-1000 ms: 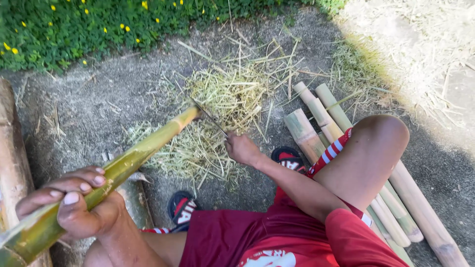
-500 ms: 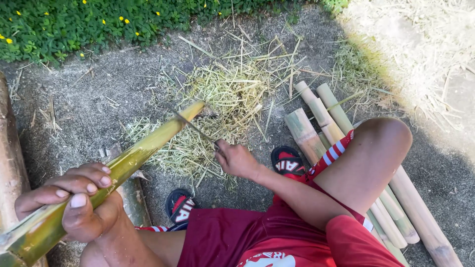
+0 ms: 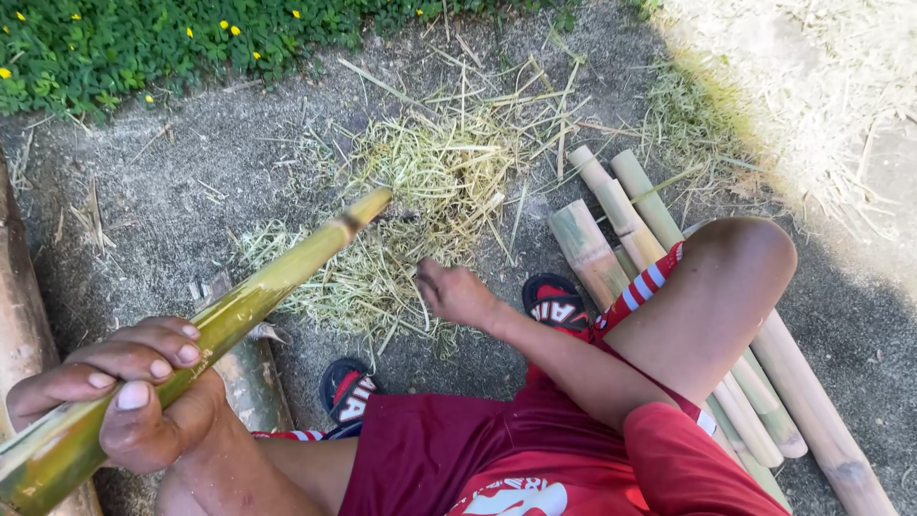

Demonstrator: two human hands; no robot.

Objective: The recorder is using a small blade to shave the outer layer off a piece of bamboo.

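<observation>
Our right hand is pulling back toward us from the long green bamboo pole, clenched on something we can't make out. Our left hand is gripping the pole, angled over the pale shavings pile.

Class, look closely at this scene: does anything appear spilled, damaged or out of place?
Yes. A loose heap of pale shavings lies scattered over the ground in front of the person. The far end of the bamboo pole held in the left hand looks cut to a slant. The bamboo lengths lie neatly side by side.
</observation>
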